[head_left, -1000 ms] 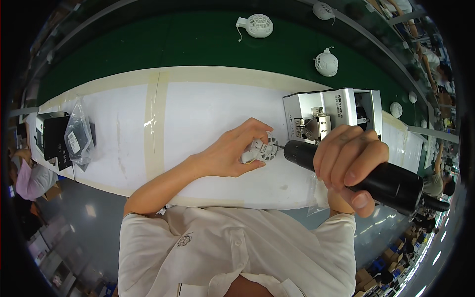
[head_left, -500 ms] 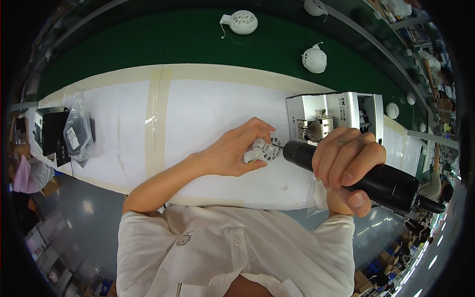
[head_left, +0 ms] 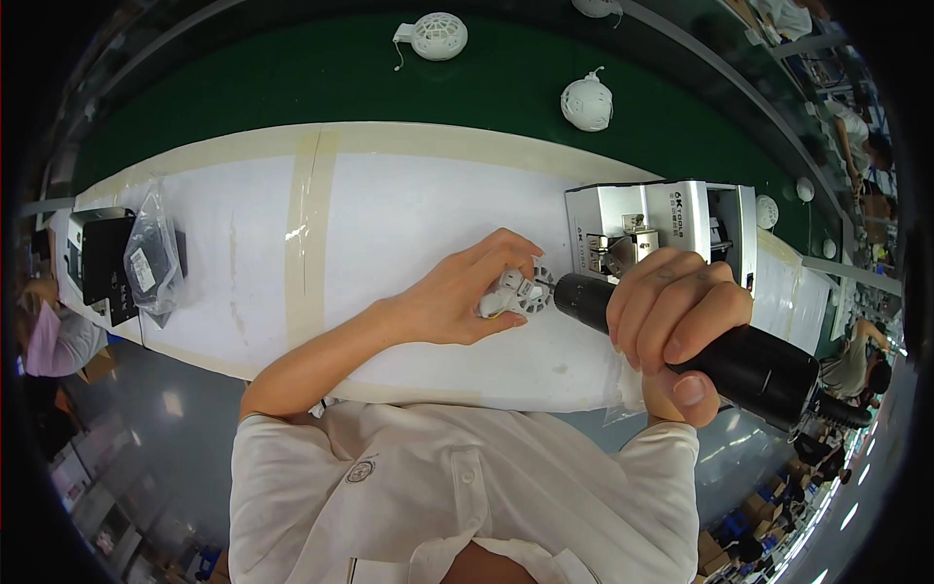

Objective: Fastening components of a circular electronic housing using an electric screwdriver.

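Hands, head view: left hand [head_left: 457, 294] grasps a white slotted part [head_left: 512, 293] over the white worktop [head_left: 409, 204], slotted face rightward, apparently to present it to the bit [head_left: 549, 285]; contact cannot be told. Right hand [head_left: 681, 310] is wrapped around a black power screwdriver [head_left: 757, 372], presumably for alignment. Beyond it, a silver box [head_left: 662, 207] stands seemingly within easy reach.

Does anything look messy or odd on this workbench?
Nothing looks spilled or plainly broken. Slightly odd: a grey smudge marking the pale tabletop near the front edge, and a wrinkled clear bag partly hiding the dark box at the left. The white part in the left hand is too small to judge.
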`<action>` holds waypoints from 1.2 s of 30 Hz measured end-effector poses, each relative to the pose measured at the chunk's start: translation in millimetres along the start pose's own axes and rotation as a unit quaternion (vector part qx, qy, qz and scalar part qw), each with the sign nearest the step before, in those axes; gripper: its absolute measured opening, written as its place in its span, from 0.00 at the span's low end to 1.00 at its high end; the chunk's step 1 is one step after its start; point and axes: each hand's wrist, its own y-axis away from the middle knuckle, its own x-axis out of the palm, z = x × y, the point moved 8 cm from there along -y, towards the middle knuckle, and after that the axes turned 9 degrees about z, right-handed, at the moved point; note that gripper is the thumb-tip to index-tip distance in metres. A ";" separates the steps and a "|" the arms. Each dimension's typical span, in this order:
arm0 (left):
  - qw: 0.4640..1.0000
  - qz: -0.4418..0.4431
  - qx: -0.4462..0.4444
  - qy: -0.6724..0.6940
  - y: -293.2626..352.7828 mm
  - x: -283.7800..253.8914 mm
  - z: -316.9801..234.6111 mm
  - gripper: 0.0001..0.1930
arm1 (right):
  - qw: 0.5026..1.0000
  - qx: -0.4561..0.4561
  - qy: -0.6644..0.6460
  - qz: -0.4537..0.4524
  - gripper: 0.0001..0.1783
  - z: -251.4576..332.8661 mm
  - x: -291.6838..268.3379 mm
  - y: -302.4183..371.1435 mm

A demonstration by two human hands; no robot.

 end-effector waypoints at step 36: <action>0.968 0.224 -0.086 0.068 71.3 -122.0 -64.9 0.26 | 0.995 -0.092 0.007 0.037 0.14 58.0 -26.9 -1.8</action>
